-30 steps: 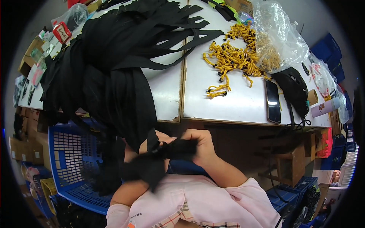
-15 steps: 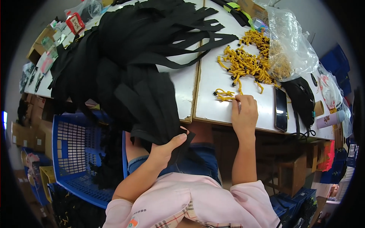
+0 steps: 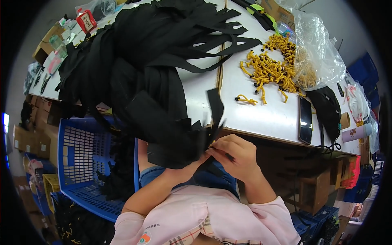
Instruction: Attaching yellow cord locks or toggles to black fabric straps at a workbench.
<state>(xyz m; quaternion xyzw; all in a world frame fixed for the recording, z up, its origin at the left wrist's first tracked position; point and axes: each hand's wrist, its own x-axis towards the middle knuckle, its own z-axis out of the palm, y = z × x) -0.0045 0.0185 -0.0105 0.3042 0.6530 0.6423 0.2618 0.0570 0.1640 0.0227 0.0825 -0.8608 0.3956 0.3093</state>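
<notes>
Fingers [image 3: 222, 144] of the right hand [image 3: 239, 157] pinch a yellow cord piece [image 3: 212, 144], only a sliver showing, at the foot of a raised, blurred black strap [image 3: 215, 108], just off the near edge of the desk [image 3: 241, 119]. The left hand [image 3: 183, 173] meets them beneath the black bundle [image 3: 171, 145]; its fingers are mostly hidden, so I cannot tell how firmly they close. To do this well, steady the strap flat, grip the cord near its tip, and keep loose strips clear of the pinch
</notes>
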